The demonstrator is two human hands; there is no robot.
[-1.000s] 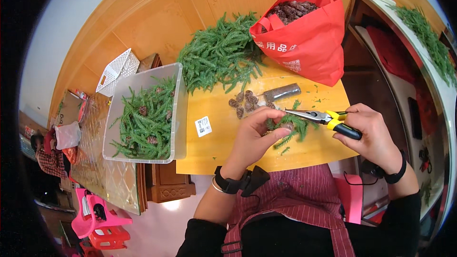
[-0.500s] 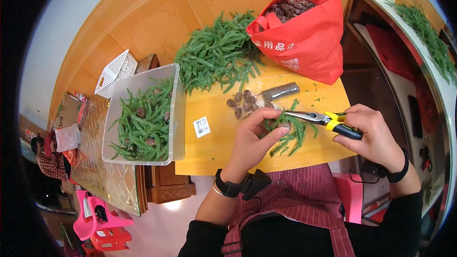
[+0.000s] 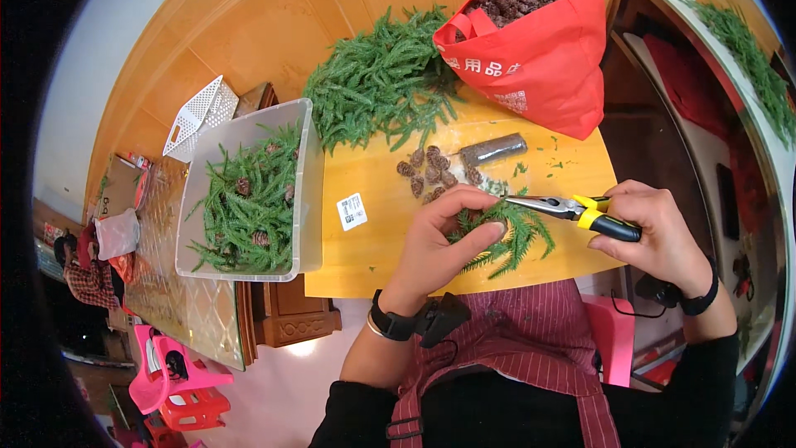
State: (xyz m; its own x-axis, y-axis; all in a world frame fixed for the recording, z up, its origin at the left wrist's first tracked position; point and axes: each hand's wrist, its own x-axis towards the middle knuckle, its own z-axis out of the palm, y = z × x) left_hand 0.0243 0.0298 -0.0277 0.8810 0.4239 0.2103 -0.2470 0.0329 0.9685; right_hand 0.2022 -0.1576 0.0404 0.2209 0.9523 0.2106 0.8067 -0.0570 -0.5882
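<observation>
My left hand (image 3: 444, 236) pinches a green evergreen sprig (image 3: 510, 236) over the yellow board (image 3: 373, 241). My right hand (image 3: 655, 228) grips the yellow-and-black handles of needle-nose pliers (image 3: 576, 210), whose tips point left at the sprig near my left fingertips. Several small brown pine cones (image 3: 435, 170) lie on the board just beyond my left hand, beside a dark cylindrical roll (image 3: 493, 149).
A pile of green sprigs (image 3: 381, 91) lies at the board's far end. A red bag (image 3: 539, 54) full of pine cones stands at the far right. A clear plastic bin (image 3: 249, 195) with sprigs and cones sits to the left, a white basket (image 3: 199, 116) beyond it.
Both hands stay at the sprig; the pliers' tips have shifted slightly at it. Nothing else has moved.
</observation>
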